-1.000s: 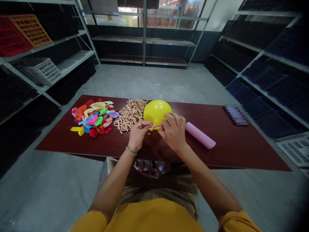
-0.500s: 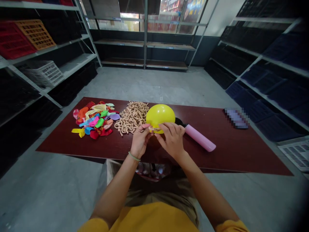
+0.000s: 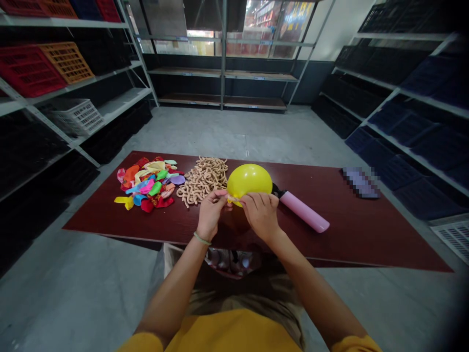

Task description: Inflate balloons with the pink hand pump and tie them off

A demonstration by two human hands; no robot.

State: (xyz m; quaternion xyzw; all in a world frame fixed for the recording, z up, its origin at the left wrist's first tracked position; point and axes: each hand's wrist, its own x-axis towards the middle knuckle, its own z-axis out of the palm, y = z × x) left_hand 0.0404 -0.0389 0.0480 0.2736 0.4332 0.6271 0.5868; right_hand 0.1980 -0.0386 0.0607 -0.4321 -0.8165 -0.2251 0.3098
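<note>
Yellow and inflated, the balloon (image 3: 250,180) sits just beyond both hands, its lower edge at the fingertips. The left hand (image 3: 213,211) has thumb and forefinger brought together, pinched on a tan strand (image 3: 234,199) beside the balloon's neck. The right hand (image 3: 261,212) is likewise closed, its fingers clamped on the strand's other side; the exact grip under those fingers is hidden. A green bracelet (image 3: 202,238) is noted at the left wrist. Beyond and to the left of the left hand lies a heap of tan strands (image 3: 203,182); farther left, a pile of uninflated balloons (image 3: 148,186), mixed colours. Right of the right hand, a pink cylinder (image 3: 305,211) with a black end rests at a slant. Well apart, farther right, a pixelated object (image 3: 361,183) lies on the dark red table (image 3: 351,230).
</note>
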